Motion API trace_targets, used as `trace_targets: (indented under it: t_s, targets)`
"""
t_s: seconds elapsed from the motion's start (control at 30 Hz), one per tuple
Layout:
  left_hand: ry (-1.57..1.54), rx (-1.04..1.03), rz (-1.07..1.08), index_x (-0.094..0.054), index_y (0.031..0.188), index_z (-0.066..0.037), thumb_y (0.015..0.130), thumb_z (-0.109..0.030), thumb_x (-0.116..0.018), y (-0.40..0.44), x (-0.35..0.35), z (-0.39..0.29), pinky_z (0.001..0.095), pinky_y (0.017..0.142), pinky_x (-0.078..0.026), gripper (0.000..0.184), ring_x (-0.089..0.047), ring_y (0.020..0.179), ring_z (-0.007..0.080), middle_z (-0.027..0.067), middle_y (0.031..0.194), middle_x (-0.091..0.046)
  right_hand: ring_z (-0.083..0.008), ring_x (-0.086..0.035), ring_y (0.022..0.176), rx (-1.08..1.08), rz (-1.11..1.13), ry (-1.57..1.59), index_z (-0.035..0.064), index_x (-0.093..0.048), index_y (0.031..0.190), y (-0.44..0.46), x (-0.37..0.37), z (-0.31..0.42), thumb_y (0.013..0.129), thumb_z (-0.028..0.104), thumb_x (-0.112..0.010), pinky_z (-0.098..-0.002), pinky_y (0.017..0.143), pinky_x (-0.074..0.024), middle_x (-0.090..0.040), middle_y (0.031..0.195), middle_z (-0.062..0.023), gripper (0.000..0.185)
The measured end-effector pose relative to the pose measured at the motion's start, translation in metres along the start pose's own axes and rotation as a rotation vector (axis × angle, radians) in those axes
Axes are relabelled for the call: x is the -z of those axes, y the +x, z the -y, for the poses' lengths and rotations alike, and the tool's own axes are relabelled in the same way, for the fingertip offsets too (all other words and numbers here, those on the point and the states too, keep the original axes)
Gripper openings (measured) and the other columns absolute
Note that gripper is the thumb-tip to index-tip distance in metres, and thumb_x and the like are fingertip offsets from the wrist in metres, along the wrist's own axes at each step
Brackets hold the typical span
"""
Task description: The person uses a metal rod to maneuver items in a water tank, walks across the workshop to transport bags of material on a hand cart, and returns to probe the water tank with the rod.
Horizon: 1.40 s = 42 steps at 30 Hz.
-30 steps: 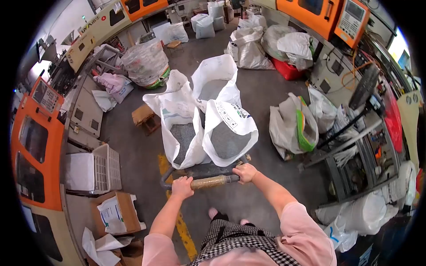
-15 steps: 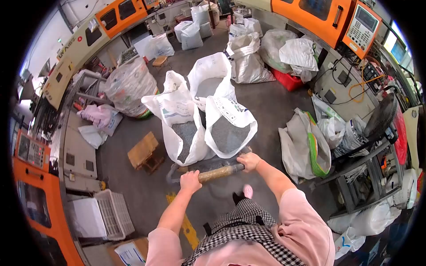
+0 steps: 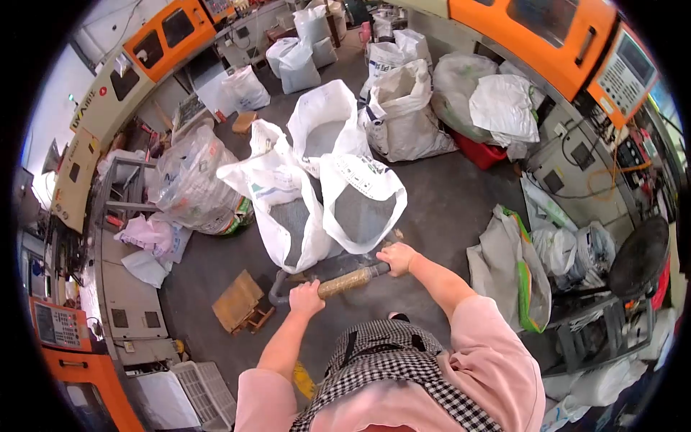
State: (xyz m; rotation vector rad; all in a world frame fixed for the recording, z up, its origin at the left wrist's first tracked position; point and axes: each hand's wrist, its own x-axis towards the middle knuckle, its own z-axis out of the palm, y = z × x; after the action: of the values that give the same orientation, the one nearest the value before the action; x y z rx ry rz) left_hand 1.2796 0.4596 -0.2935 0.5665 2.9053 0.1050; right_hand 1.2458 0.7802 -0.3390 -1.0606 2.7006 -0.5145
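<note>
1. The left hand (image 3: 306, 299) is closed around the bar of the cart handle (image 3: 344, 283), at 8 o'clock from its brown wrapped middle.
2. The right hand (image 3: 396, 258) is curled around the same bar, at 2 o'clock from that middle.
3. Beyond the bar stand three open-topped white sacks holding grey material: the front-left sack (image 3: 270, 189) between 10 and 11 o'clock, the front-right sack (image 3: 368, 181) at 12, and the rear sack (image 3: 349, 119) also at 12, farther off.
4. Near 9 o'clock from the bar, a wooden stool (image 3: 239, 301) sits on the floor; a white slatted crate (image 3: 205, 392) is at 8.
5. At 3 o'clock lie a green-edged sack (image 3: 504, 263) and, farther out, a dark round fan (image 3: 639, 258).
</note>
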Motion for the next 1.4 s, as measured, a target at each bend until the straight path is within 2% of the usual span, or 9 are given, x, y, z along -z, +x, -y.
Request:
trace_targets:
  t_s: [0.17, 0.27, 0.33, 0.6, 0.77, 0.87, 1.03, 1.17, 1.4]
  targets:
    - [-0.026, -0.061, -0.013, -0.053, 0.084, -0.01, 0.058, -0.021, -0.062, 0.102, 0.016, 0.035, 0.0408, 0.059, -0.049, 0.03, -0.061, 0.067, 0.029, 0.0115, 0.074, -0.06, -0.0278, -0.058, 0.079, -0.061, -0.123, 0.02, 0.0081, -0.051, 0.09, 0.075, 0.021, -0.074, 0.053, 0.023, -0.066, -0.038, 0.071, -0.0463, -0.056, 0.083, -0.0087, 0.043]
    - [-0.041, -0.055, 0.009, -0.053, 0.083, -0.01, 0.06, -0.02, -0.061, 0.164, 0.028, 0.054, 0.0408, 0.058, -0.048, 0.027, -0.061, 0.067, 0.0294, 0.012, 0.073, -0.06, -0.0284, -0.058, 0.079, -0.092, -0.085, 0.017, 0.0084, -0.051, 0.09, 0.12, 0.038, -0.121, 0.052, 0.022, -0.067, -0.0377, 0.072, -0.0462, -0.056, 0.083, -0.0086, 0.043]
    - [-0.044, -0.057, -0.071, -0.053, 0.082, -0.011, 0.056, -0.02, -0.064, 0.203, 0.025, 0.072, 0.0404, 0.058, -0.048, 0.03, -0.061, 0.067, 0.0284, 0.0104, 0.071, -0.059, -0.0289, -0.058, 0.079, -0.088, -0.123, 0.004, 0.0087, -0.05, 0.091, 0.151, 0.044, -0.152, 0.052, 0.022, -0.067, -0.0376, 0.072, -0.0464, -0.056, 0.084, -0.0084, 0.045]
    - [-0.079, -0.113, 0.008, -0.054, 0.084, -0.009, 0.058, -0.02, -0.063, 0.337, 0.05, 0.155, 0.0394, 0.06, -0.049, 0.03, -0.061, 0.069, 0.0287, 0.0122, 0.072, -0.06, -0.027, -0.058, 0.082, -0.173, -0.084, -0.024, 0.0105, -0.052, 0.09, 0.277, 0.075, -0.232, 0.048, 0.02, -0.069, -0.0381, 0.071, -0.0476, -0.059, 0.087, -0.0075, 0.046]
    - [-0.064, -0.112, 0.009, -0.056, 0.082, -0.01, 0.058, -0.02, -0.063, 0.408, 0.067, 0.211, 0.0388, 0.062, -0.048, 0.027, -0.061, 0.072, 0.0273, 0.01, 0.073, -0.06, -0.0264, -0.058, 0.079, -0.129, -0.259, -0.031, 0.0106, -0.051, 0.086, 0.353, 0.086, -0.263, 0.047, 0.02, -0.07, -0.0394, 0.068, -0.0472, -0.059, 0.087, -0.0068, 0.044]
    - [-0.032, -0.072, 0.026, -0.056, 0.084, -0.011, 0.059, -0.019, -0.062, 0.447, 0.073, 0.242, 0.0378, 0.064, -0.048, 0.026, -0.06, 0.075, 0.0262, 0.009, 0.076, -0.059, -0.0266, -0.058, 0.078, -0.112, -0.26, -0.007, 0.0107, -0.052, 0.085, 0.396, 0.093, -0.28, 0.047, 0.02, -0.07, -0.0392, 0.067, -0.0473, -0.058, 0.084, -0.0076, 0.043]
    - [0.007, -0.008, 0.157, -0.057, 0.091, -0.013, 0.062, -0.02, -0.062, 0.507, 0.092, 0.292, 0.0368, 0.072, -0.046, 0.03, -0.058, 0.086, 0.0245, 0.0084, 0.086, -0.059, -0.0262, -0.058, 0.073, -0.083, -0.351, 0.03, 0.0098, -0.052, 0.08, 0.464, 0.105, -0.298, 0.045, 0.02, -0.07, -0.0369, 0.064, -0.0476, -0.056, 0.078, -0.0079, 0.04]
    - [0.048, 0.013, 0.215, -0.058, 0.096, -0.015, 0.062, -0.019, -0.062, 0.55, 0.104, 0.328, 0.0362, 0.074, -0.047, 0.035, -0.058, 0.087, 0.0239, 0.0069, 0.088, -0.059, -0.0274, -0.06, 0.075, -0.142, -0.28, 0.0, 0.0094, -0.052, 0.083, 0.511, 0.106, -0.315, 0.048, 0.025, -0.071, -0.0381, 0.067, -0.0475, -0.059, 0.082, -0.0086, 0.042]
    - [0.016, -0.018, 0.227, -0.059, 0.096, -0.014, 0.061, -0.02, -0.063, 0.614, 0.12, 0.374, 0.0356, 0.075, -0.047, 0.035, -0.058, 0.088, 0.0236, 0.0083, 0.088, -0.059, -0.0293, -0.059, 0.071, -0.158, -0.25, 0.015, 0.0108, -0.052, 0.082, 0.572, 0.122, -0.348, 0.048, 0.023, -0.07, -0.0393, 0.063, -0.0478, -0.059, 0.079, -0.0096, 0.04]
